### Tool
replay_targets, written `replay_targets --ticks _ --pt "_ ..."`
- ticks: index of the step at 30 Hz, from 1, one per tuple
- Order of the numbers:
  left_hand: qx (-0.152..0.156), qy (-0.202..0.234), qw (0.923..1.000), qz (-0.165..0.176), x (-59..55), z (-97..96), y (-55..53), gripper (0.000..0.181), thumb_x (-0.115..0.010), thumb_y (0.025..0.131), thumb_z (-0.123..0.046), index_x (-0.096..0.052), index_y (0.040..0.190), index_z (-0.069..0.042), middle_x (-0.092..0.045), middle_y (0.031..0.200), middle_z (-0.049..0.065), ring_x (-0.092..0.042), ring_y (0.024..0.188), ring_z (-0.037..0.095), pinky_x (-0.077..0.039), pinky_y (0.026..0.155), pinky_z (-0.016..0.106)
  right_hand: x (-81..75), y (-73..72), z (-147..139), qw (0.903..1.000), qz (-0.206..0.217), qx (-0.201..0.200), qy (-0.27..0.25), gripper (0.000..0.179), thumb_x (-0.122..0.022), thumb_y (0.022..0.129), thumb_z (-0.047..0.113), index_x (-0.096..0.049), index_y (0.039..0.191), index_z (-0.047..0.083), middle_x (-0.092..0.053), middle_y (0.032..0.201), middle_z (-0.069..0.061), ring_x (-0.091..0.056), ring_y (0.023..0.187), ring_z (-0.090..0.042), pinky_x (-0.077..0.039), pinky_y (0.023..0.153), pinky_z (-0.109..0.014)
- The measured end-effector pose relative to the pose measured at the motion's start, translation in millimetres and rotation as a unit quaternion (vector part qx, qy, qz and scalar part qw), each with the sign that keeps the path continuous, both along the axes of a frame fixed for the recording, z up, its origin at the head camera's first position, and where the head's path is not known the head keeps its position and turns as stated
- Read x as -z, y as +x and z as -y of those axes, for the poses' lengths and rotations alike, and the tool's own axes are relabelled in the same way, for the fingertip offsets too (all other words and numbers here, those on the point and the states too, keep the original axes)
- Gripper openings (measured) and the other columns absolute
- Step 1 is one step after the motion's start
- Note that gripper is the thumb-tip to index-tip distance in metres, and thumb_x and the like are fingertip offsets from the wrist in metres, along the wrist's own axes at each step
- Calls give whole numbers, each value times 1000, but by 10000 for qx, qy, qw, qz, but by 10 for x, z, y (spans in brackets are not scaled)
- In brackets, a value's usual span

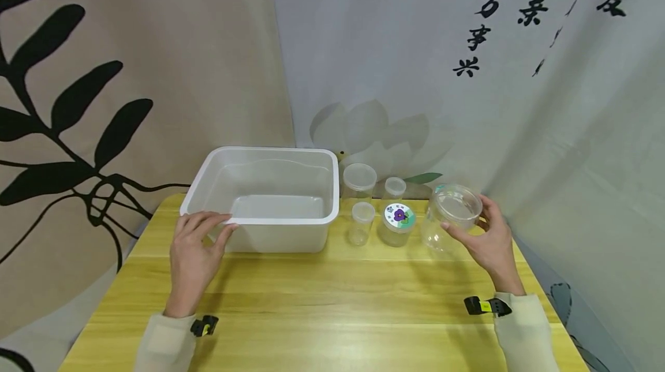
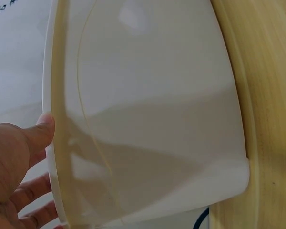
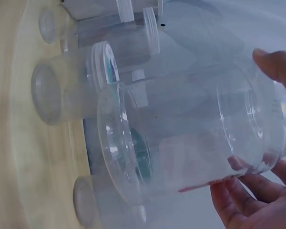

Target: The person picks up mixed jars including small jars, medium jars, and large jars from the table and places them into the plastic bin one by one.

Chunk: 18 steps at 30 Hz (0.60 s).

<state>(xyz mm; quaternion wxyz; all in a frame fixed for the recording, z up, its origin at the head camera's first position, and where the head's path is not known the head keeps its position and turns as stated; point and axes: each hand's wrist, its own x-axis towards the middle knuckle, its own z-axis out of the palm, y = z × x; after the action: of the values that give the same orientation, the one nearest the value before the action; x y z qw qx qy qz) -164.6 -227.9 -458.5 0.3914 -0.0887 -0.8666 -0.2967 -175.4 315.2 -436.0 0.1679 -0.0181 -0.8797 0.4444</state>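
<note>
My left hand (image 1: 194,253) pinches the front rim of a white plastic tub (image 1: 286,238) near its left corner. In the left wrist view the thumb lies on the edge of the rim, with the other fingers reaching over it. My right hand (image 1: 490,239) grips a large clear jar (image 3: 181,129) near its top, thumb on one side and fingers on the other. The jar's base is off the wooden table (image 1: 312,314) in the right wrist view. Another container (image 3: 83,200), mostly hidden by the jar in the head view, stands behind it.
Between tub and large jar stand several clear lidded containers: a taller one (image 1: 359,178), two narrow ones (image 1: 362,224) (image 1: 395,188), and a jar with a purple flower on its lid (image 1: 397,224). A printed curtain (image 1: 384,43) hangs close behind the table.
</note>
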Motion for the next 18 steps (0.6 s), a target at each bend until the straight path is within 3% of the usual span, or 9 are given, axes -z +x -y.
replay_targets --ticks 7,18 --pt "13 86 9999 -132 11 -12 -6 25 -89 78 -8 -80 100 -4 -74 101 16 -56 97 36 -40 83 38 -116 -4 97 9997 -200 -156 14 88 -89 82 26 -40 155 19 -55 146 -9 -51 127 -20 -40 96 -13" --pt "-2 67 9998 -165 26 -9 3 25 -90 76 -9 -80 99 -5 -75 101 16 -56 97 36 -40 84 39 -232 -84 265 9975 -561 -424 -75 85 -91 79 21 -46 152 22 -60 140 -7 -51 118 -2 -42 97 -11"
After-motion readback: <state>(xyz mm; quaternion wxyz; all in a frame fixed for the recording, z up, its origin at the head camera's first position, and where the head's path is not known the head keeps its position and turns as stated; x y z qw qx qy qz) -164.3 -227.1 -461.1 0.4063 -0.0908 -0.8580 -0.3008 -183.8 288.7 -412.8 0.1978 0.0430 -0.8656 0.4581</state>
